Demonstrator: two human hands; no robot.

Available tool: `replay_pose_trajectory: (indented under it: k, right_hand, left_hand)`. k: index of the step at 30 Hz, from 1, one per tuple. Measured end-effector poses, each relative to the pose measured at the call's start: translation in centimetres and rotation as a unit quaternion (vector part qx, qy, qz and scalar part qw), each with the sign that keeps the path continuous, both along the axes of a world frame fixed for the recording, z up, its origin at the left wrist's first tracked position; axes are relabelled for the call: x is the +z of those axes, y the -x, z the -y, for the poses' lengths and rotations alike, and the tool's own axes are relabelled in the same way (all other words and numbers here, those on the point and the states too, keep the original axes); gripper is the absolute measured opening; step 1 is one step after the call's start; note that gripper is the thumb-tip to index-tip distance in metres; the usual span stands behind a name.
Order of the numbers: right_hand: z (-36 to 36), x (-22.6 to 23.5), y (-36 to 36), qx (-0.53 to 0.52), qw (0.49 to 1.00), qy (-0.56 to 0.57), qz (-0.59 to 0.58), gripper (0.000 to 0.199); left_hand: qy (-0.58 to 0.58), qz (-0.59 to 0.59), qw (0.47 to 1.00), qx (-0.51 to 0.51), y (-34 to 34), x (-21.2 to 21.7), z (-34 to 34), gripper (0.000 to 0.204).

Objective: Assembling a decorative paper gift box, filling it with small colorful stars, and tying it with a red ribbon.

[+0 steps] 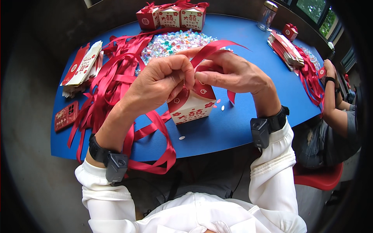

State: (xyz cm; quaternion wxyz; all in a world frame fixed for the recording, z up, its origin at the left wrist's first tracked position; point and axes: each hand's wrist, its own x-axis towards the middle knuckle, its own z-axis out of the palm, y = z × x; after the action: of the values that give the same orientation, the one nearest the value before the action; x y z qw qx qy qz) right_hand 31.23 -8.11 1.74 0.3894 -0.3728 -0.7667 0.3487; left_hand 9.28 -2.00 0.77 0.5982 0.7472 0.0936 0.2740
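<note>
A small red-and-white gift box (192, 109) with printed red flowers stands upright on the blue table in front of me. Above its lid, my left hand (155, 81) is closed in a pinch near a red satin ribbon (210, 51); what lies between its fingertips is mostly hidden. My right hand (239, 73) has its thumb and fingers closed on the same ribbon, which arcs over that hand. One ribbon end hangs to the right of the box. The fingers cover the top of the box and any knot there.
Loose red ribbons (116, 81) and colourful clear beads (171, 42) lie behind. Flat cartons (83, 68) and a red phone (66, 116) are left. Finished boxes (169, 17) and a glass bottle (267, 16) stand farther back. Another person (336, 112) sits at the right.
</note>
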Motion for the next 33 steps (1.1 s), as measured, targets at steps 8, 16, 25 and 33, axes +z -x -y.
replay_pose_trajectory:
  k: [8,16,25,33]
  right_hand:
    - [-0.2,0.4,-0.1,-0.067,0.981,0.167,-0.070,0.042]
    - [0.3,1.7,-0.2,-0.057,0.983,0.140,-0.103,0.047]
    - [0.5,2.0,-0.7,-0.044,0.988,0.100,-0.112,0.046]
    - [0.8,1.9,-0.1,-0.063,0.987,0.117,-0.094,0.045]
  left_hand:
    - [-0.020,0.028,0.999,0.030,0.2,0.2,1.0,0.024]
    - [0.008,0.065,0.998,0.018,1.1,-0.5,1.2,0.020]
    - [-0.045,0.082,0.988,0.125,-0.7,-1.0,2.1,0.021]
    - [-0.157,0.073,0.972,0.161,0.1,-0.8,1.5,0.024]
